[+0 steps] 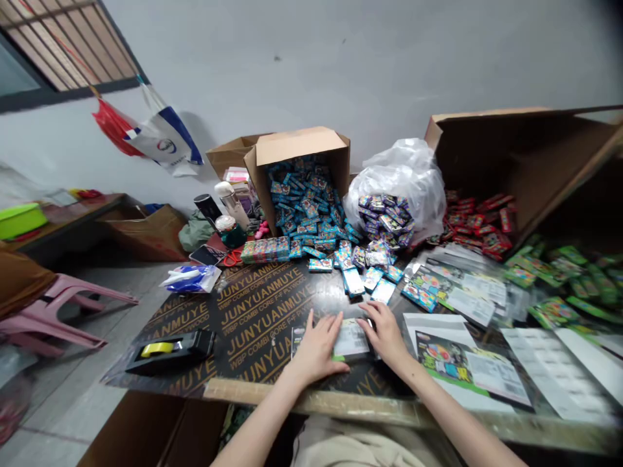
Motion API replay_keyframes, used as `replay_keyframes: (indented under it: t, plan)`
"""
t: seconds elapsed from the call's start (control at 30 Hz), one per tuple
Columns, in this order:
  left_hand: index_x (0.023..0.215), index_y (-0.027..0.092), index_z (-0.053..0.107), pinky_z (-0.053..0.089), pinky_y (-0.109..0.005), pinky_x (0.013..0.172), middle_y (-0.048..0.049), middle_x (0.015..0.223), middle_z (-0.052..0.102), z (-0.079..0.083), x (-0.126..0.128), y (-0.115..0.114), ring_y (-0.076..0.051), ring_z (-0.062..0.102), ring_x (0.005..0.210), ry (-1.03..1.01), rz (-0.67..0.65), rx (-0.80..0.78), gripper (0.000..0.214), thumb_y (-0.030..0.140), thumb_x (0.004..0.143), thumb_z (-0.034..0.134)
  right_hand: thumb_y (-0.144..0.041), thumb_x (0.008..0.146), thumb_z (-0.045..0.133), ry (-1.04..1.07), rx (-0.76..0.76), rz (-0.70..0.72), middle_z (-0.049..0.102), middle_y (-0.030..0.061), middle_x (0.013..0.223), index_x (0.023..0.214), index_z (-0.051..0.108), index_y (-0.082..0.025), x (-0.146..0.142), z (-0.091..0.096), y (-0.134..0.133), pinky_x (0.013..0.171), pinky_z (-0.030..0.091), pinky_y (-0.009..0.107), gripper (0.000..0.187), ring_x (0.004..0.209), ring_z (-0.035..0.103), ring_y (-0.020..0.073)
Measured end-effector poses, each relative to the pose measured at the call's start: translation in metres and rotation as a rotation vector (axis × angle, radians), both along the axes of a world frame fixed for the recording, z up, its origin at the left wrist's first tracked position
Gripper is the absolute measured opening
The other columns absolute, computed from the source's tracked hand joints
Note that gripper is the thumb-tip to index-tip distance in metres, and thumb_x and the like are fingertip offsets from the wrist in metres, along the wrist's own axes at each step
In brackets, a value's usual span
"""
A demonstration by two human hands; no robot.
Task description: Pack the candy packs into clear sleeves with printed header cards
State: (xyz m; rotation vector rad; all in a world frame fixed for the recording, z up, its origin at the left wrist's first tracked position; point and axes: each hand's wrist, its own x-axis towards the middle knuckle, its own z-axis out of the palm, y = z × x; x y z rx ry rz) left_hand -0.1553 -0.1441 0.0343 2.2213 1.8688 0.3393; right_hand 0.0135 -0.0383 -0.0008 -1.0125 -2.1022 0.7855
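My left hand (pixel 318 347) and my right hand (pixel 384 334) rest on a black plywood board (pixel 257 324) printed with gold lettering. Between them they grip the two sides of a flat printed packet (pixel 350 340) with a white label and a green edge. Just right of my right hand lies a large printed sheet (pixel 462 366) in clear plastic. Loose blue packets (pixel 353 282) are scattered beyond my fingertips. A black tape dispenser (pixel 170 350) with a yellow roll sits on the board, left of my left hand.
A tipped cardboard box (pixel 296 188) spills blue packets. Beside it, a white plastic bag (pixel 394 181) holds more packets. Red packets (pixel 479 220) and green packets (pixel 555 272) lie to the right, below another tipped box (pixel 516 162). A pink plastic chair (pixel 53 311) stands at the left.
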Motion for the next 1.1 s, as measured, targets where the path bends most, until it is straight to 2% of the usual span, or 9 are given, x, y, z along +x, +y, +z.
replay_keyframes:
  t: [0.13, 0.27, 0.33, 0.4, 0.47, 0.6, 0.73, 0.93, 1.1]
  plan:
    - [0.135, 0.019, 0.026, 0.010, -0.053, 0.106, -0.0153, 0.129, 0.044, -0.007, -0.002, -0.002, -0.030, 0.039, 0.120, 0.009, -0.044, -0.017, 0.089, 0.052, 0.062, 0.064, -0.039, 0.083, 0.046, -0.034, 0.032, -0.035, 0.049, 0.0105, 0.120, 0.117, 0.052, -0.021, 0.000, -0.016, -0.005, 0.096, 0.035, 0.043, 0.039, 0.114, 0.044, 0.0248]
    - [0.137, 0.023, 0.022, 0.016, -0.052, 0.105, -0.0135, 0.135, 0.039, 0.003, -0.036, 0.018, -0.031, 0.035, 0.123, -0.110, -0.099, -0.083, 0.097, 0.058, 0.057, 0.065, -0.040, 0.088, 0.036, -0.038, -0.069, -0.065, 0.050, 0.0091, 0.123, 0.120, 0.048, -0.023, -0.002, -0.022, -0.005, 0.096, 0.035, 0.045, 0.039, 0.116, 0.044, 0.0239]
    - [0.137, 0.023, 0.023, 0.025, -0.044, 0.104, -0.0126, 0.140, 0.031, 0.011, -0.065, 0.047, -0.027, 0.031, 0.127, -0.175, 0.034, -0.064, 0.086, 0.057, 0.066, 0.058, -0.041, 0.088, 0.035, -0.030, -0.075, -0.079, 0.051, 0.0087, 0.122, 0.118, 0.050, -0.023, -0.002, -0.022, -0.005, 0.095, 0.035, 0.046, 0.038, 0.115, 0.045, 0.0244]
    - [0.136, 0.020, 0.026, 0.027, -0.036, 0.104, -0.0111, 0.141, 0.032, 0.015, -0.094, 0.083, -0.021, 0.029, 0.129, -0.158, 0.356, 0.030, 0.059, 0.046, 0.084, 0.038, -0.042, 0.087, 0.036, -0.037, -0.059, -0.073, 0.053, 0.0080, 0.120, 0.115, 0.053, -0.025, -0.003, -0.021, -0.005, 0.093, 0.037, 0.047, 0.037, 0.113, 0.047, 0.0252]
    - [0.137, 0.015, 0.022, 0.024, -0.037, 0.105, -0.0130, 0.141, 0.030, 0.015, -0.116, 0.117, -0.020, 0.024, 0.131, -0.120, 0.484, 0.071, 0.052, 0.035, 0.089, 0.027, -0.042, 0.086, 0.038, -0.049, -0.038, -0.067, 0.055, 0.0078, 0.118, 0.113, 0.055, -0.026, -0.004, -0.021, -0.006, 0.091, 0.039, 0.047, 0.036, 0.111, 0.049, 0.0258]
    - [0.136, 0.008, 0.022, 0.022, -0.045, 0.104, -0.0182, 0.141, 0.028, 0.003, -0.125, 0.156, -0.026, 0.021, 0.132, -0.035, 0.578, 0.098, 0.055, 0.021, 0.084, 0.034, -0.042, 0.086, 0.038, -0.068, -0.024, -0.079, 0.056, 0.0071, 0.116, 0.107, 0.060, -0.027, -0.005, -0.023, -0.006, 0.089, 0.041, 0.046, 0.034, 0.109, 0.051, 0.0266]
    - [0.132, 0.008, 0.030, 0.019, -0.049, 0.103, -0.0199, 0.137, 0.035, -0.003, -0.117, 0.164, -0.029, 0.028, 0.128, 0.063, 0.594, 0.113, 0.055, 0.017, 0.079, 0.039, -0.042, 0.085, 0.039, -0.080, -0.050, -0.086, 0.056, 0.0057, 0.117, 0.103, 0.062, -0.030, -0.005, -0.024, -0.006, 0.090, 0.040, 0.046, 0.031, 0.110, 0.050, 0.0266]
    - [0.134, 0.013, 0.024, 0.009, -0.050, 0.104, -0.0167, 0.140, 0.030, 0.018, -0.139, 0.178, -0.029, 0.021, 0.130, 0.201, 0.505, 0.090, 0.075, 0.011, 0.064, 0.052, -0.042, 0.085, 0.040, -0.085, -0.064, -0.081, 0.059, 0.0059, 0.112, 0.098, 0.064, -0.030, -0.005, -0.019, -0.003, 0.087, 0.043, 0.047, 0.030, 0.107, 0.052, 0.0279]
    - [0.130, 0.014, 0.032, 0.007, -0.053, 0.102, -0.0171, 0.119, 0.051, 0.036, -0.148, 0.193, -0.032, 0.035, 0.119, 0.235, 0.482, 0.043, 0.079, 0.019, 0.058, 0.063, -0.040, 0.084, 0.041, -0.075, -0.063, -0.073, 0.061, 0.0050, 0.109, 0.094, 0.065, -0.032, -0.006, -0.021, -0.003, 0.086, 0.043, 0.049, 0.027, 0.105, 0.054, 0.0283]
